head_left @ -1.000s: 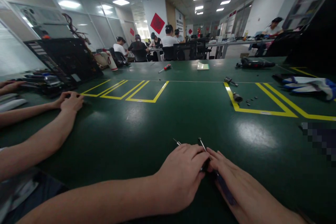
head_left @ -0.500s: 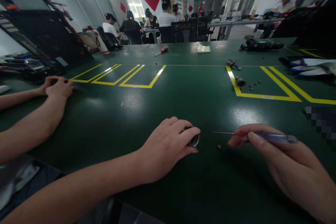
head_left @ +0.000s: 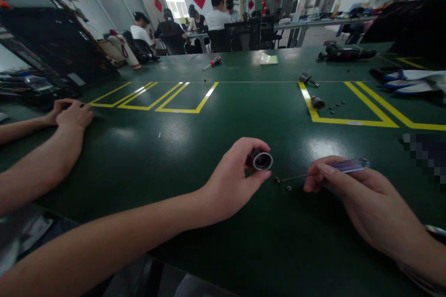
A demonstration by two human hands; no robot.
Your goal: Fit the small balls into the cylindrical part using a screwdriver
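My left hand [head_left: 240, 178] is closed around a short, hollow metal cylinder [head_left: 262, 161], its round opening turned toward me. My right hand [head_left: 348, 195] grips a screwdriver [head_left: 348, 165] by its clear purplish handle, the thin shaft pointing left. At the shaft's tip is a small dark part [head_left: 277, 180]; whether it is stuck to the tip or just touching it I cannot tell. A little ring-shaped piece [head_left: 289, 188] lies on the green table [head_left: 195, 260] below the shaft, between my hands.
Inside the yellow tape at right lie a metal cup-shaped part [head_left: 318, 103] and several tiny pieces [head_left: 332, 112]. A shafted metal part [head_left: 308, 80] rests behind them. Farther back are a red screwdriver [head_left: 212, 63] and a notepad [head_left: 269, 59]. Another person's hands [head_left: 72, 113] work at left.
My left hand has lifted and tipped the cylinder, so its opening shows more fully. A small dark part now appears at the screwdriver tip, and the screwdriver's handle has tilted up.
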